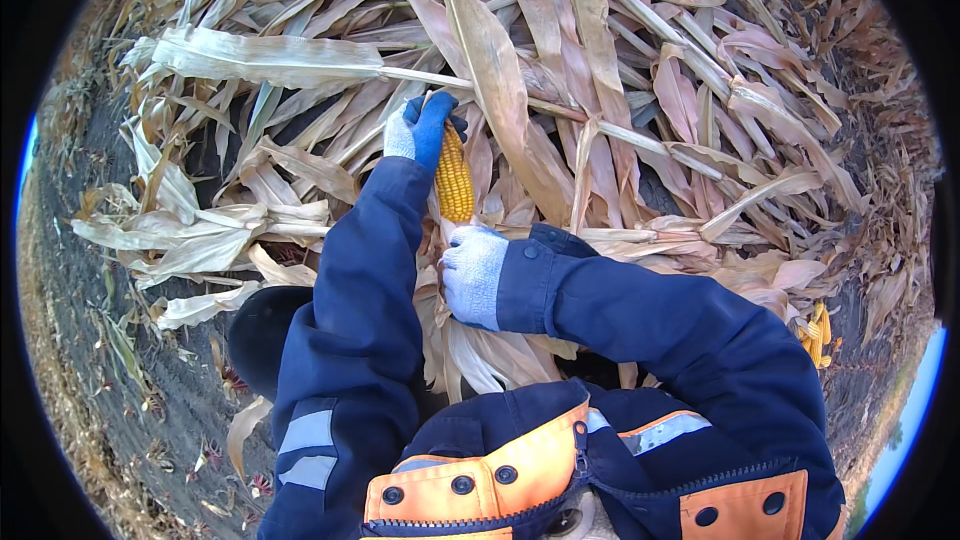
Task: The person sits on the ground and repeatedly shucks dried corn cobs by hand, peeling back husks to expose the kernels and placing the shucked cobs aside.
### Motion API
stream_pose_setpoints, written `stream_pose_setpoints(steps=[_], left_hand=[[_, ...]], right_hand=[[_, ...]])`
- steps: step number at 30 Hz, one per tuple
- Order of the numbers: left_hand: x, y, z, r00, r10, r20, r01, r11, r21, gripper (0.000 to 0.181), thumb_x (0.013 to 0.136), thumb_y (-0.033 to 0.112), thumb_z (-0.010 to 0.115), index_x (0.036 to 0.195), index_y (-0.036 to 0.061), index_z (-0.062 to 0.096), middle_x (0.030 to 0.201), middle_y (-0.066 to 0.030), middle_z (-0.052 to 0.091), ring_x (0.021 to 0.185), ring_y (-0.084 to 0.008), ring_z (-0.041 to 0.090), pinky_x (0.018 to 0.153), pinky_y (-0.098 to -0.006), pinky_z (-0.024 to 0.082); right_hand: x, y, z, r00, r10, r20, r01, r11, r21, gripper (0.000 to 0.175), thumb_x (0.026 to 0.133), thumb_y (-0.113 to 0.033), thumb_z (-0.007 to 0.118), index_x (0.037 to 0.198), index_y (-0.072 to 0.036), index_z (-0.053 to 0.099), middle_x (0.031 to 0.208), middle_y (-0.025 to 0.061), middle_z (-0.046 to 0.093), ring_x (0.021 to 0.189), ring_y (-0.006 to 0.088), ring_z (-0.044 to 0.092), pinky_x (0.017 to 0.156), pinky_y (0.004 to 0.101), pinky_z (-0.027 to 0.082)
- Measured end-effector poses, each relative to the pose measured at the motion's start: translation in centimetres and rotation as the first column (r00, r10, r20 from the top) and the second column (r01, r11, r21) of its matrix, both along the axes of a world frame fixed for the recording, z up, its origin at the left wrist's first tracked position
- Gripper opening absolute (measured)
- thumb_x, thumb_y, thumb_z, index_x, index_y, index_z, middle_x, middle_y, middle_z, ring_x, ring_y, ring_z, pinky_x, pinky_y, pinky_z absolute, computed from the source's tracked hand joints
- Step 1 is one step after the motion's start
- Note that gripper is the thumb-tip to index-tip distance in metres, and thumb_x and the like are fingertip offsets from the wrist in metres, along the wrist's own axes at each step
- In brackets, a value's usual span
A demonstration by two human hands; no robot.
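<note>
A yellow ear of corn (454, 178) stands out between my gloved hands, most of its kernels bare. My left hand (428, 127), in a white and blue work glove, is closed around its far end. The near end meets my right hand (474, 274), whose gloved fingers are curled at the ear's base. Pale dry husk leaves (480, 360) spread out below that hand; what exactly its fingers grip is partly hidden.
Dry corn stalks (637, 139) and leaves lie heaped in front of me. A broad dry leaf (270, 58) crosses at upper left. Several husked ears (817, 334) rest on the ground at right. Dark bare soil (165, 382) with husk scraps shows at left.
</note>
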State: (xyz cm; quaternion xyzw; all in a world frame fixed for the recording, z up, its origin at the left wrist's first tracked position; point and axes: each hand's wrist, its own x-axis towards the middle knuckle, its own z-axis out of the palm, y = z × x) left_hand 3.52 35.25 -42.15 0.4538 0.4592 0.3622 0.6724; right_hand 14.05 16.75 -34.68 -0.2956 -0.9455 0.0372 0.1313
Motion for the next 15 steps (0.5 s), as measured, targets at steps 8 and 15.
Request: stream_pose_setpoints(steps=[8, 15], left_hand=[[-1.1, -0.2, -0.7, 0.915, 0.033, 0.403, 0.062, 0.974, -0.219, 0.021, 0.1, 0.009, 0.067, 0.113, -0.0063, 0.069, 0.098, -0.0226, 0.076, 0.082, -0.0337, 0.076, 0.081, -0.0457, 0.067], [-1.5, -0.1, 1.8, 0.682, 0.172, 0.711, 0.306, 0.816, -0.491, 0.035, 0.104, 0.021, 0.061, 0.128, -0.0051, 0.064, 0.116, -0.0176, 0.075, 0.099, -0.0347, 0.072, 0.095, -0.0505, 0.059]], right_hand=[[1.4, -0.7, -0.1, 0.902, -0.276, -0.333, -0.042, 0.71, -0.703, 0.046, 0.097, -0.041, 0.068, 0.069, -0.004, 0.063, 0.072, 0.0096, 0.068, 0.067, 0.0287, 0.067, 0.065, 0.0424, 0.051], [5.4, 3.4, -2.6, 0.477, -0.873, -0.102, 0.212, 0.227, -0.951, 0.073, 0.093, -0.062, 0.072, 0.125, 0.003, 0.062, 0.106, 0.0221, 0.073, 0.094, 0.0315, 0.073, 0.087, 0.0415, 0.058]])
